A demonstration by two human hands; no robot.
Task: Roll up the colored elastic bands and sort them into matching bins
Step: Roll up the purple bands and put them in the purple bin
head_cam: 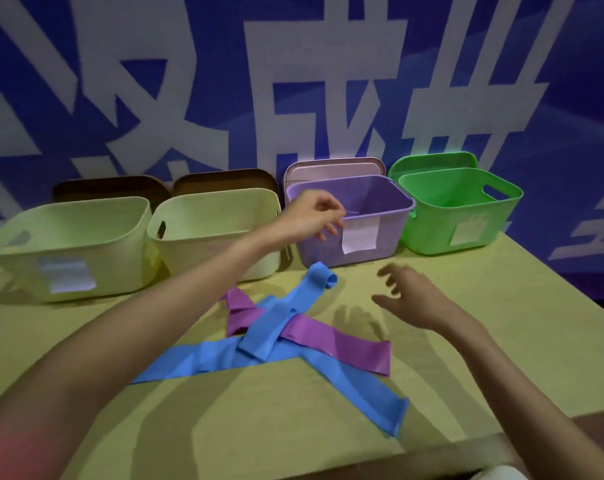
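Observation:
Blue elastic bands (220,358) and a purple band (345,344) lie crossed in a heap on the yellow-green table (328,427). One blue band (314,285) ends in a small curl near the purple bin (387,244). My left hand (314,216) hovers over the front left rim of the purple bin, fingers loosely curled and pointing down, with nothing visible in them. My right hand (411,296) floats above the table to the right of the heap, fingers spread, holding nothing.
Two pale yellow bins (71,244) (210,223) stand at the back left, a green bin (466,213) at the back right. Lids lean behind the bins against a blue banner wall. The table's front edge runs along the bottom.

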